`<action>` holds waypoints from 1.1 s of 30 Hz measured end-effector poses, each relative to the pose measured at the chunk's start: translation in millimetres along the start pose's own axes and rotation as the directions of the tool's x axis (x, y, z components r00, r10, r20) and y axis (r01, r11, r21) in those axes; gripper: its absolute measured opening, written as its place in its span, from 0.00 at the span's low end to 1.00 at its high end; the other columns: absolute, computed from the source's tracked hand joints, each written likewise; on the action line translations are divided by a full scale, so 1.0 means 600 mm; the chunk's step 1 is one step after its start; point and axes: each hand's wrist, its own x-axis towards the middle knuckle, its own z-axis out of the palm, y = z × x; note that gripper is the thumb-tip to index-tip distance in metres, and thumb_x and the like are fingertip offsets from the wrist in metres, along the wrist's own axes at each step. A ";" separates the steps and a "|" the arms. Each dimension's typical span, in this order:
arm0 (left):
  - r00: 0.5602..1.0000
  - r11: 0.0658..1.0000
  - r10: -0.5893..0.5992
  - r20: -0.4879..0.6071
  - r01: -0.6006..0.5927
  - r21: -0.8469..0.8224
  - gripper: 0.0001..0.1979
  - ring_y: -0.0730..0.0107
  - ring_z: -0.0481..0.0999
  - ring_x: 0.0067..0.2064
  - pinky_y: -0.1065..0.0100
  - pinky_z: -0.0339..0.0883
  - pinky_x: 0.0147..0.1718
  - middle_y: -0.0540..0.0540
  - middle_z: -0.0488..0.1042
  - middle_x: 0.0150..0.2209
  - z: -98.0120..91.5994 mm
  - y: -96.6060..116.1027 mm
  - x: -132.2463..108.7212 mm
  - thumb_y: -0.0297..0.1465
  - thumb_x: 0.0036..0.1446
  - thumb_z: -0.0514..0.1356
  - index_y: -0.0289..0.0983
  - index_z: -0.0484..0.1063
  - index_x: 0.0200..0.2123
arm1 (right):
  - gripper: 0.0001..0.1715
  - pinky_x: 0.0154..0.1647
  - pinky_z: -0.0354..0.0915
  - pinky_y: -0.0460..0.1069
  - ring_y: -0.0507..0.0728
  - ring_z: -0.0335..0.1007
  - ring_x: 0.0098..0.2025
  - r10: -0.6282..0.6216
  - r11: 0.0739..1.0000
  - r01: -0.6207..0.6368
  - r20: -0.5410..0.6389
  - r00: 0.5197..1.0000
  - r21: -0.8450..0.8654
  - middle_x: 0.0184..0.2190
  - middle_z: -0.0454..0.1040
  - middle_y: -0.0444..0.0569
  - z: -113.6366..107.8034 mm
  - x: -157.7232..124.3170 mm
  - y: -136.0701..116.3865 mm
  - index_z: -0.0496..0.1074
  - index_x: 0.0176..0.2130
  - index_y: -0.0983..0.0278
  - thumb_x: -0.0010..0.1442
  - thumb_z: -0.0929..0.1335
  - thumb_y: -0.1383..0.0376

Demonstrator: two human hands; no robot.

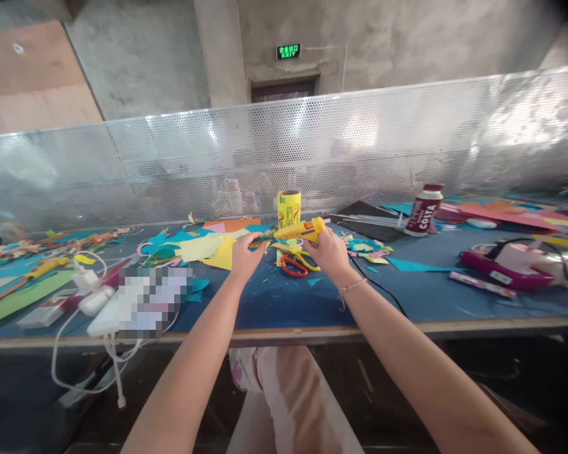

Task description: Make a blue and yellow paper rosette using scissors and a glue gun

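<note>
My right hand (330, 251) is closed round the handle of a yellow glue gun (299, 230), which points left over the blue table mat (284, 296). My left hand (245, 254) is closed in a pinch at the gun's nozzle, on something small I cannot make out. Red-handled scissors (293, 265) lie on the mat just below the gun. Sheets of yellow paper (218, 251) and coloured scraps lie to the left of my left hand. A yellow roll (288, 208) stands upright behind the gun.
A dark bottle (423, 211) stands at the back right, near black sheets (364, 214). A pink device (495, 268) with a black cable lies on the right. White chargers and cables (99, 302) lie at the left. A perforated metal screen (284, 157) backs the table.
</note>
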 end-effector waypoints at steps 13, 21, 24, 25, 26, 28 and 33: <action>1.000 1.000 -0.002 -0.006 0.002 -0.001 0.06 0.65 0.76 0.38 0.63 0.69 0.41 0.45 0.78 0.33 0.000 0.000 0.001 0.31 0.50 0.61 0.37 0.75 0.32 | 0.14 0.33 0.60 0.50 0.61 0.69 0.38 -0.011 1.000 0.011 -0.030 0.999 -0.014 0.36 0.73 0.54 -0.012 0.000 -0.003 0.68 0.39 0.65 0.52 0.63 0.61; 0.991 0.989 -0.136 -0.016 0.135 -0.068 0.07 0.65 0.76 0.38 0.64 0.68 0.40 0.45 0.78 0.33 0.000 0.001 0.002 0.30 0.47 0.60 0.36 0.75 0.32 | 0.13 0.31 0.59 0.49 0.60 0.69 0.37 0.010 1.000 -0.011 -0.052 0.999 -0.026 0.34 0.72 0.53 -0.012 0.002 0.001 0.68 0.37 0.64 0.52 0.63 0.60; 0.976 0.971 -0.217 -0.013 0.215 -0.104 0.09 0.65 0.75 0.38 0.65 0.68 0.41 0.44 0.78 0.34 -0.004 0.007 0.003 0.31 0.46 0.61 0.35 0.75 0.33 | 0.13 0.31 0.60 0.48 0.59 0.69 0.36 -0.001 0.999 -0.002 -0.083 0.997 -0.039 0.34 0.73 0.52 -0.011 0.001 0.002 0.68 0.37 0.64 0.52 0.63 0.60; 0.971 0.965 -0.240 -0.013 0.237 -0.111 0.10 0.65 0.75 0.38 0.65 0.68 0.41 0.44 0.78 0.34 -0.005 0.009 0.004 0.31 0.46 0.61 0.35 0.75 0.33 | 0.14 0.31 0.60 0.48 0.59 0.69 0.36 -0.004 0.999 0.001 -0.086 0.996 -0.041 0.34 0.73 0.52 -0.010 0.001 0.001 0.68 0.38 0.64 0.52 0.63 0.60; 0.966 0.960 -0.259 -0.013 0.256 -0.115 0.10 0.64 0.75 0.38 0.64 0.67 0.41 0.44 0.77 0.33 -0.007 0.011 0.005 0.31 0.46 0.61 0.34 0.75 0.33 | 0.15 0.31 0.60 0.48 0.59 0.69 0.35 -0.007 0.999 0.003 -0.085 0.996 -0.042 0.34 0.73 0.52 -0.010 0.001 0.001 0.68 0.38 0.64 0.52 0.63 0.60; 0.957 0.950 -0.290 -0.003 0.288 -0.120 0.10 0.64 0.75 0.38 0.64 0.67 0.41 0.44 0.77 0.33 -0.008 0.013 0.005 0.32 0.45 0.61 0.34 0.76 0.33 | 0.15 0.31 0.60 0.48 0.58 0.70 0.35 -0.009 0.999 0.005 -0.077 0.997 -0.043 0.34 0.73 0.52 -0.010 0.000 -0.001 0.69 0.39 0.65 0.52 0.63 0.61; 0.943 0.935 -0.331 0.040 0.333 -0.125 0.12 0.63 0.74 0.37 0.65 0.66 0.38 0.45 0.77 0.32 -0.007 0.007 0.006 0.34 0.45 0.61 0.33 0.76 0.32 | 0.17 0.33 0.61 0.49 0.60 0.70 0.37 -0.007 0.999 0.005 -0.068 0.998 -0.034 0.36 0.73 0.54 -0.009 -0.001 -0.004 0.69 0.41 0.66 0.53 0.63 0.60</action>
